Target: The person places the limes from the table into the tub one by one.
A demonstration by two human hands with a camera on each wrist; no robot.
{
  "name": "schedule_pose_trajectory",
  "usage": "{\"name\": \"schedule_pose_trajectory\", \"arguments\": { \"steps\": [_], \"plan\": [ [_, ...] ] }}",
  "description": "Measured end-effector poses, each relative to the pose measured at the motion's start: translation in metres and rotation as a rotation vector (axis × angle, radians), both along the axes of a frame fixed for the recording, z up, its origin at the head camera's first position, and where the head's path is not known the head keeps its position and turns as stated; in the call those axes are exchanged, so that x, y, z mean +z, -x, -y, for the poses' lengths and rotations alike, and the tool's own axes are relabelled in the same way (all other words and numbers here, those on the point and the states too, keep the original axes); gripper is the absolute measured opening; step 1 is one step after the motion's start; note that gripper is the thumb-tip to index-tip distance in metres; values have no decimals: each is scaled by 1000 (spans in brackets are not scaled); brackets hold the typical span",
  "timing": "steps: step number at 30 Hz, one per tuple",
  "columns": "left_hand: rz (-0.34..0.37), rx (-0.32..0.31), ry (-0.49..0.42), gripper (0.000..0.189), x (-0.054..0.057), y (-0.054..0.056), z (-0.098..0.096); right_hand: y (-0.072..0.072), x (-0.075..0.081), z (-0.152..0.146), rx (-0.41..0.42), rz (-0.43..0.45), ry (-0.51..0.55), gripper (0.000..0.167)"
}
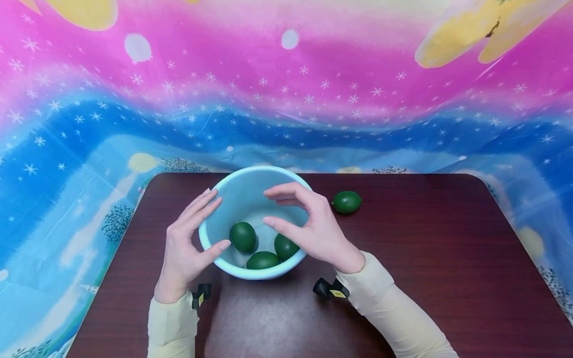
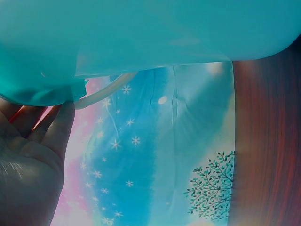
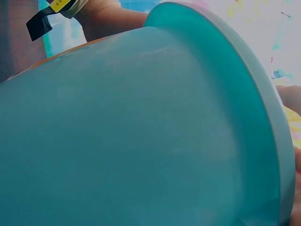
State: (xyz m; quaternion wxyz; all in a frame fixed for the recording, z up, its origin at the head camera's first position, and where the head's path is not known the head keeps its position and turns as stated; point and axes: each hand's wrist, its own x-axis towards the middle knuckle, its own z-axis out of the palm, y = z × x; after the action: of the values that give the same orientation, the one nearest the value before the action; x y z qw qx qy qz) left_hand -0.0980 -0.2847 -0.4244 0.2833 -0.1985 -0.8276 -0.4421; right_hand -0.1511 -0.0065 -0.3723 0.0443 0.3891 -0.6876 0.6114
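A light-blue plastic bucket (image 1: 208, 248) stands on the table with its mouth facing up toward the head camera. Three dark green limes (image 1: 243, 237) show at its bottom, one partly covered by the right hand. My left hand (image 1: 188, 238) is at the bucket's left rim, fingers extended along the outside and thumb over the edge. In the left wrist view, its fingertips meet the underside of the rim, beside a pale handle (image 2: 106, 92). My right hand (image 1: 313, 226) hovers over the right side of the mouth, thumb and fingers apart, nothing between them.
Another green lime (image 1: 346, 202) lies on the dark wooden table (image 1: 425, 258), right of the bucket and toward the back. A printed pink and blue cloth (image 1: 286, 99) hangs behind the table and along its sides. Black wrist cameras (image 1: 329, 288) jut inward from both cuffs.
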Motion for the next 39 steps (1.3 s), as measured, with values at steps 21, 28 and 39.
{"name": "schedule_pose_trajectory", "arguments": {
  "steps": [21, 28, 39],
  "plan": [
    [-6, -9, -3, 73, 1, 0, -1, 14, -5, -21, -69, -34, 320, 41],
    [-16, -10, -6, 74, 1, -1, -2, 21, -9, -37, -141, -28, 308, 36],
    [-17, -12, -8, 74, 2, -1, -2, 26, -12, -61, -285, 3, 235, 34]
  ]
}}
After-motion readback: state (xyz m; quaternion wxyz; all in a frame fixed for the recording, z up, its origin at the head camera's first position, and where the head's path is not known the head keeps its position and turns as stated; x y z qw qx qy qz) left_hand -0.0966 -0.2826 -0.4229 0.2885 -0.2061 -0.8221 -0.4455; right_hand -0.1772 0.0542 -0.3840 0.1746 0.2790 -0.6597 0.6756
